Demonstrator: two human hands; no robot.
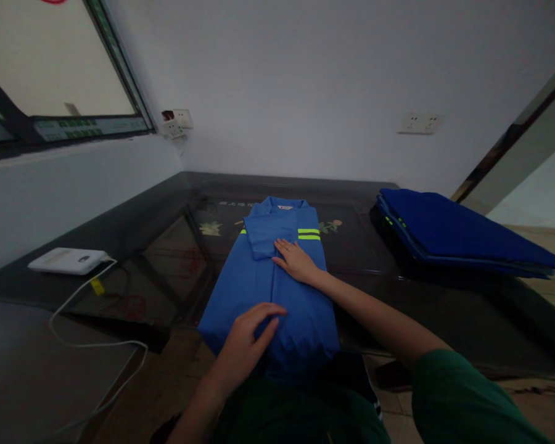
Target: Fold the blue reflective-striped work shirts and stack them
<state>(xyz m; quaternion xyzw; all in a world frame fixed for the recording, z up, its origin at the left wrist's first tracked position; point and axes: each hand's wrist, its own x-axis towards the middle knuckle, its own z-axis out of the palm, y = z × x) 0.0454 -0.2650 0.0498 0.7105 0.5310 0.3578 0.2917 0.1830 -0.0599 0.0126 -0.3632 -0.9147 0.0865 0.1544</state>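
A blue garment (289,296) with a collar and yellow-green stripes lies on the dark table, its collar toward the wall and its lower end at the front edge. One sleeve (263,234) is folded across its chest. My right hand (296,260) rests flat on the garment by the sleeve's end, fingers spread. Nearer to me, my left hand (251,333) is over the lower left part of the garment, with thumb and fingers apart and nothing between them.
Several folded blue garments (448,228) are stacked on the right of the glossy table (356,246). A white device (69,261) with a white cable lies at the left. A wall with sockets (419,123) stands behind, and a window is at upper left.
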